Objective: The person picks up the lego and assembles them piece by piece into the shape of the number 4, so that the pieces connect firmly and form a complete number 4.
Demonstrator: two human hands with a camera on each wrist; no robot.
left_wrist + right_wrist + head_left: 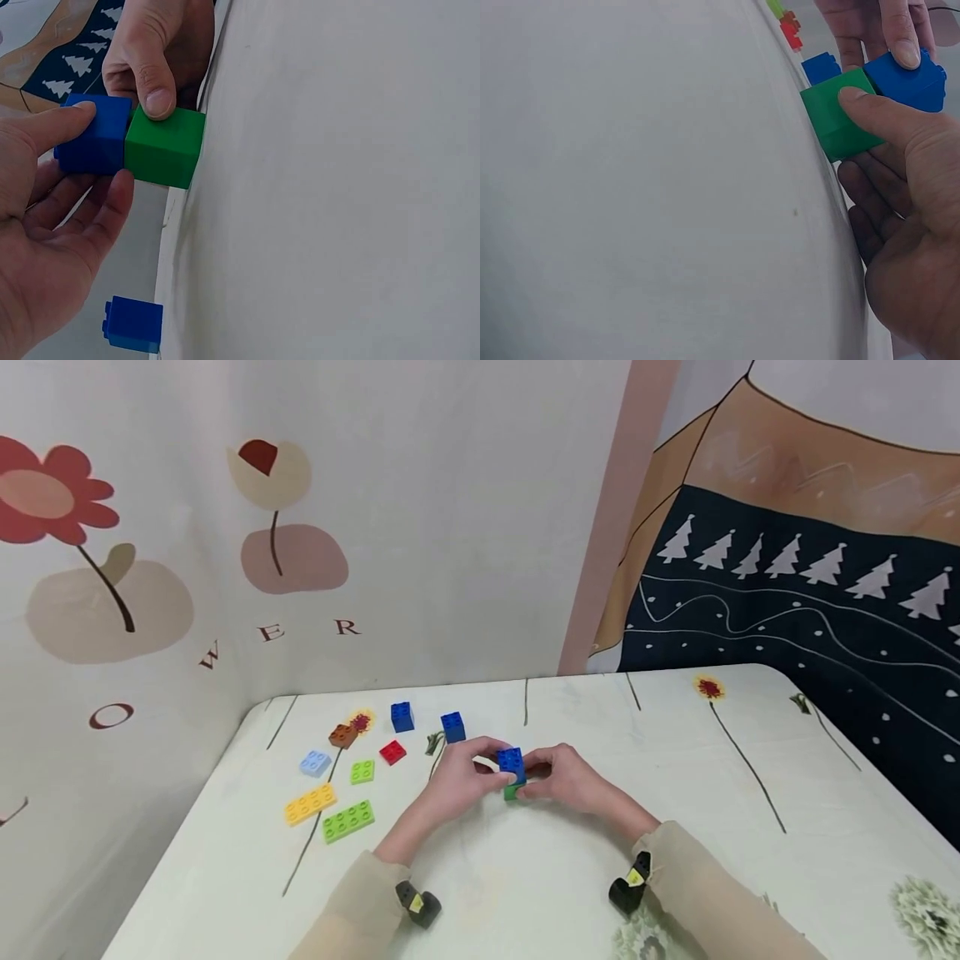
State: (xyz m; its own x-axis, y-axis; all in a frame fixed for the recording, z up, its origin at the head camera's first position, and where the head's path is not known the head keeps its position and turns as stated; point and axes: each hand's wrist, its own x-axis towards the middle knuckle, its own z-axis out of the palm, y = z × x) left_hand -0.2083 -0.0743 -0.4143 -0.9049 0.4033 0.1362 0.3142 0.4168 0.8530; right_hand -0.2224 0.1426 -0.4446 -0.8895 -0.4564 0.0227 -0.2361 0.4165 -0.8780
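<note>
My left hand (463, 781) pinches a blue block (512, 762) between thumb and fingers; the left wrist view shows the left thumb on top of that blue block (101, 139). Directly below it in the head view is a green block (512, 792), gripped by my right hand (568, 783). In the right wrist view, the right thumb presses on the green block (836, 120) and its other fingers curl beneath. The two blocks meet face to face, and whether they are fully joined I cannot tell.
Two blue blocks (402, 717) (453, 727) stand behind and left of my hands. Further left lie a brown brick (342, 736), a red one (392, 752), a light blue one (315, 763), a yellow one (311, 804) and two lime green ones (362, 772) (348, 822).
</note>
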